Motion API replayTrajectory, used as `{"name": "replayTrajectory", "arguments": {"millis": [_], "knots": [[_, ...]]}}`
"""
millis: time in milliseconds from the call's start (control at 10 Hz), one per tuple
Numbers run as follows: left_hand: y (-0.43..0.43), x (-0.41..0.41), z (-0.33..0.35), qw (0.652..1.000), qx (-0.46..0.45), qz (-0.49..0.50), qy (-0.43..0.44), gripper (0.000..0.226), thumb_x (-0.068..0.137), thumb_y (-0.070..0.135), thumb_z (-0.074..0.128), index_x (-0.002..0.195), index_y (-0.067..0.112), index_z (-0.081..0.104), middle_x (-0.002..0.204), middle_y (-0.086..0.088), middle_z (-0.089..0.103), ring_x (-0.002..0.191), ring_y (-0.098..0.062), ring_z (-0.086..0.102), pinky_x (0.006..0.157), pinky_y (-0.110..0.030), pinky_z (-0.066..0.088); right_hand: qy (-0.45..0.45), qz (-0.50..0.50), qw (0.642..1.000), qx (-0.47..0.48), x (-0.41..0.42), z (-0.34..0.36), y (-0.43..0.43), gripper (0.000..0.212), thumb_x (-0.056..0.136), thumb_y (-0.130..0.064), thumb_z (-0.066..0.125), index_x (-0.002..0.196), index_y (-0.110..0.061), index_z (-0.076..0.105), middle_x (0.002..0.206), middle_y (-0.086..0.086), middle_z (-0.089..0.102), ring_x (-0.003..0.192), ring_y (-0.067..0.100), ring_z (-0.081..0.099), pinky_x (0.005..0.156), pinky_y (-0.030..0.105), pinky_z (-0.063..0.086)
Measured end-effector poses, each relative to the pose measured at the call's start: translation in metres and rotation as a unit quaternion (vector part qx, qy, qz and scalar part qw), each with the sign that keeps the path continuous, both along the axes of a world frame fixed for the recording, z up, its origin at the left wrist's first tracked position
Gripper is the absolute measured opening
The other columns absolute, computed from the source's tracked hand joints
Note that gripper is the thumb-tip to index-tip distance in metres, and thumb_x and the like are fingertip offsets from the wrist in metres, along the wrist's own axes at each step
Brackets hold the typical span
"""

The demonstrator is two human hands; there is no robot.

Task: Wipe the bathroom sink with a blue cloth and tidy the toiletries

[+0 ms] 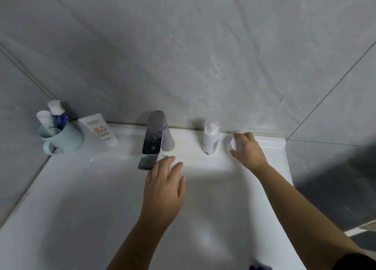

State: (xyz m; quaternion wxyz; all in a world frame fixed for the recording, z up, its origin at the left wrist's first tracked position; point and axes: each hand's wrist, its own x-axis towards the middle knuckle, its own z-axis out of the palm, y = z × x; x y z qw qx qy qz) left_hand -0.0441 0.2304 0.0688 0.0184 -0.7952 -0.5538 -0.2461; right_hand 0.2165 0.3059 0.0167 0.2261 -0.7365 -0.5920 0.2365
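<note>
**Item 1, small round jar** [233, 144]: white w/ clear rim, sitting on the back ledge of the sink [81, 208], right of centre in the frame, just beside the wall. My right hand [247, 149] is covering it from the lower right, fingers curling over the top and thumb closing on the near rim, so I'm gripping it. No long axis, it's round. Right hand is on it. The left is well apart, toward frame centre.

**Item 2, left hand** [164, 186]: hovering over the basin, centre frame, fingers straight and loosely spread, holding nothing. Fingertips are nearing the faucet [154, 133] spout, just left of them.

**Item 3, white bottle** [211, 137]: clear cap, standing upright on the ledge betw. faucet and jar, just left of the jar. I'm judging this the main obstacle: sliding the jar left risks knocking it over, so lifting looks safer.

**Item 4, mug** [67, 137]: pale teal, upper left of the frame, holding two capped tubes [43, 117]. A sunscreen tube [99, 130] is leaning on the wall just right of it.

**Item 5, blue cloth** [259, 267]: only a scrap is showing at the bottom edge, right of centre, near my right forearm. Neither hand is on it.

**Stage (est.):** tidying toiletries. Can't tell whether wiping is done.
</note>
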Motion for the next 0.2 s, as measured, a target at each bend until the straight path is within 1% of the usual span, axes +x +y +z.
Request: {"name": "replayTrajectory", "arguments": {"millis": [100,200], "knots": [[0.0013,-0.0017,0.0002,1.000,0.001,-0.005,0.008,0.037,0.082,0.026,0.041,0.101,0.006,0.066,0.108,-0.013,0.062,0.103,-0.024,0.047,0.080,-0.038,0.048,0.005,-0.002,1.000,0.003,-0.0038,-0.0018,-0.0008,0.057,0.081,-0.016,0.067,0.133,-0.013,0.044,0.132,0.010,0.042,0.116,0.031,0.045,0.087,0.035,0.042],[-0.0021,-0.0022,0.0002,1.000,0.010,-0.003,0.003,0.037,0.082,0.026,0.041,0.101,0.006,0.066,0.108,-0.013,0.062,0.103,-0.025,0.047,0.080,-0.039,0.048,0.016,-0.018,1.000,0.007,-0.0040,-0.0022,-0.0049,0.063,0.081,-0.022,0.067,0.138,-0.019,0.039,0.143,0.005,0.033,0.127,0.027,0.036,0.093,0.035,0.039]]}}
